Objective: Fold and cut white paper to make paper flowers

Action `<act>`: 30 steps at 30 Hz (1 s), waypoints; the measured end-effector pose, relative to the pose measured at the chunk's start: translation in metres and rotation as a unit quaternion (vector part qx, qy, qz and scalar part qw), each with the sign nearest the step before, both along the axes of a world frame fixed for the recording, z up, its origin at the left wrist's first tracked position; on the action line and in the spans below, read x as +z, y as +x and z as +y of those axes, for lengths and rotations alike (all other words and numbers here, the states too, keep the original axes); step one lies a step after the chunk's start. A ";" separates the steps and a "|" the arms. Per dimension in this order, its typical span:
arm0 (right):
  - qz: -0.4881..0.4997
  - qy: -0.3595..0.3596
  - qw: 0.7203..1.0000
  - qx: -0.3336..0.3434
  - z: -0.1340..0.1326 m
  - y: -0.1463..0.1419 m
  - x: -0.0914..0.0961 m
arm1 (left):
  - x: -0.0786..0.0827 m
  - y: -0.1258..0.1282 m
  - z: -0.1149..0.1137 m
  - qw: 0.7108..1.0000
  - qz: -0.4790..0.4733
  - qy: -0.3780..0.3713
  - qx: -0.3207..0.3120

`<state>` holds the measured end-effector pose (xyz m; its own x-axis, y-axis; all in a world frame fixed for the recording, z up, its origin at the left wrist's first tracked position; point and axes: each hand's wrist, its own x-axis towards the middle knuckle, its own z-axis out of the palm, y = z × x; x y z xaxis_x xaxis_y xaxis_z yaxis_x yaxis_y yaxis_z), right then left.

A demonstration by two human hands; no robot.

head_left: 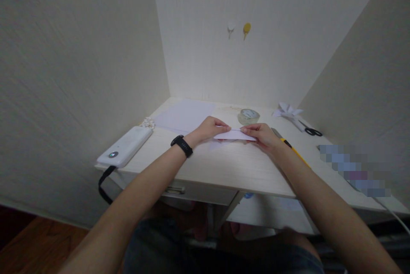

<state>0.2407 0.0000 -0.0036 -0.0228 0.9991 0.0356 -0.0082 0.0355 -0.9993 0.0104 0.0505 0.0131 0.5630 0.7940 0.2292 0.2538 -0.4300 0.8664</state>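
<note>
On desk: both hands pinch folded paper (tape roll behind).

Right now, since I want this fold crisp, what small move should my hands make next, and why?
The left hand and right hand hold the folded paper on the desk, fingertips nearly meeting at its middle, so its ends look unpressed. Probably slide the fingertips apart along the upper edge, pressing down.

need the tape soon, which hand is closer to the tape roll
Right. The right hand pinches the folded paper just in front of the tape roll; the left hand holds the paper's other end, farther to the roll's left.
</note>
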 end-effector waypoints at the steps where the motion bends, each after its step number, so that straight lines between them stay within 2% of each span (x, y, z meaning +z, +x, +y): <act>1: 0.003 -0.003 1.000 0.001 0.000 0.001 0.000 | 0.001 0.000 -0.001 1.000 0.002 -0.005 -0.006; 7: 0.012 -0.002 1.000 0.014 0.000 0.003 0.000 | 0.005 0.001 -0.005 0.999 -0.012 -0.042 0.008; 13: 0.001 -0.003 1.000 0.023 0.001 0.004 0.000 | 0.001 0.001 -0.002 0.999 -0.023 -0.015 0.023; 22: 0.019 0.000 1.000 0.007 -0.001 0.002 0.002 | 0.001 0.001 -0.004 0.993 -0.104 -0.058 0.014; 30: 0.042 -0.002 0.999 -0.007 -0.001 0.002 0.001 | -0.004 -0.003 0.005 0.995 -0.092 -0.043 0.001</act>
